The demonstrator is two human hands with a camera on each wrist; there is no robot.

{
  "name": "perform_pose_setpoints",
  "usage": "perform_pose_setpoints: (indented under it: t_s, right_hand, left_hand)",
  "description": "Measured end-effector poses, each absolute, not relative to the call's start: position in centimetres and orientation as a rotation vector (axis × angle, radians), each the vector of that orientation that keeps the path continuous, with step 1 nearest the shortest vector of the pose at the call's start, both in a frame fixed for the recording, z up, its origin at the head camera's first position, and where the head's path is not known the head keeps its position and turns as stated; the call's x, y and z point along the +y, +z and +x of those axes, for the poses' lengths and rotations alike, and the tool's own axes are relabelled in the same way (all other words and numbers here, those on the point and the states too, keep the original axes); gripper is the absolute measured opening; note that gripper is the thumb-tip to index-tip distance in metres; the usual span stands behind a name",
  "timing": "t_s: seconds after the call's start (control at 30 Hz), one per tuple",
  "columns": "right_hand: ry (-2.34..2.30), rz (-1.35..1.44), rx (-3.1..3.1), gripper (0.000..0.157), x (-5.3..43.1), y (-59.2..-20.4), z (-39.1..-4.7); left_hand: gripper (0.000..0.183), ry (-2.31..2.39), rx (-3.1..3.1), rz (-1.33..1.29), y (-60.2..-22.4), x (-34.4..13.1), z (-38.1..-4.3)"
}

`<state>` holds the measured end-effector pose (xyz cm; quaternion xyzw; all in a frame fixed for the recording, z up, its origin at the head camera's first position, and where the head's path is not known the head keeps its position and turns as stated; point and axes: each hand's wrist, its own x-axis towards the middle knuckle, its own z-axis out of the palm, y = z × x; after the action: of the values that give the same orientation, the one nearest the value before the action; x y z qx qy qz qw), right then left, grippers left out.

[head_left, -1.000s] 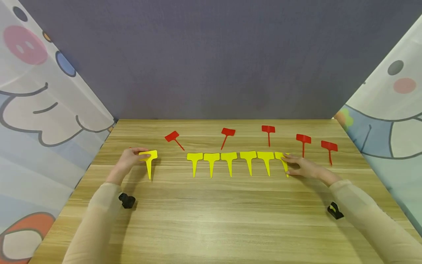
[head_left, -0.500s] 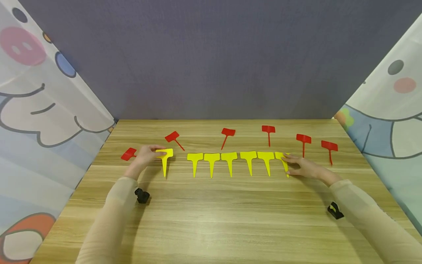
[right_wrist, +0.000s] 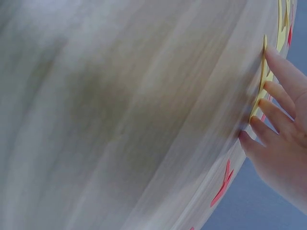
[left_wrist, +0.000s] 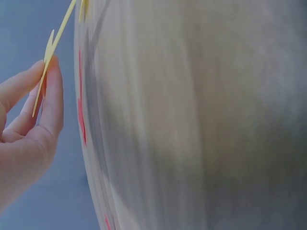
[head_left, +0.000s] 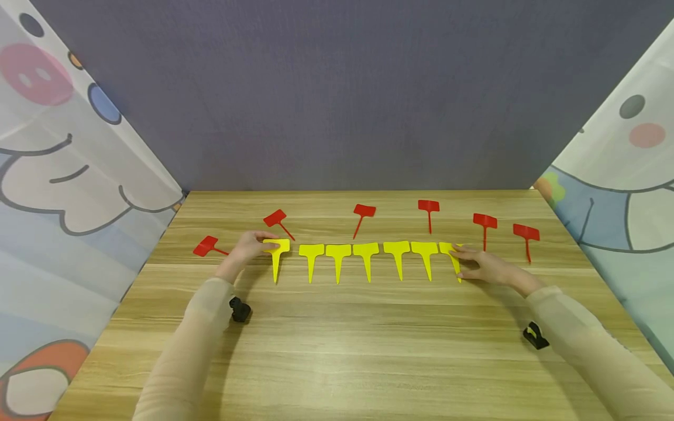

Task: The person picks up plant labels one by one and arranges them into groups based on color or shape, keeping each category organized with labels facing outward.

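Note:
My left hand pinches a yellow T-shaped plant label at its wide head, between thumb and fingertips. In the left wrist view this label is seen edge-on, raised off the table. Beside it starts a row of flat yellow plant labels, the nearest label with its point toward me like the others. At the row's right end my right hand touches the last yellow label, partly covering it. The right wrist view shows spread fingertips resting along that label's edge.
Several red T-shaped labels lie behind the row at mixed angles, from the far-left one to the far-right one. A grey panel rises behind the wooden table. Printed curtains flank both sides.
My left hand has moved right with the yellow plant label, nearing the row's left end. A red label at far left has come into sight. My right hand has stayed put.

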<state>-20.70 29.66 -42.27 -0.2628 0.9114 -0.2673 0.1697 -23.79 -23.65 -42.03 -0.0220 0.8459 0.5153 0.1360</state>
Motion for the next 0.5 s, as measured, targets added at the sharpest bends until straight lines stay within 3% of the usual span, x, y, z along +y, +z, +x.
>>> perform_pose_setpoints:
  t_s: [0.5]
  right_hand:
    - [-0.762,-0.756,2.594,0.064,29.8,-42.3,-20.7]
  left_hand:
    - [0.036,1.413,2.456,-0.068,-42.2,-22.5,-24.1]
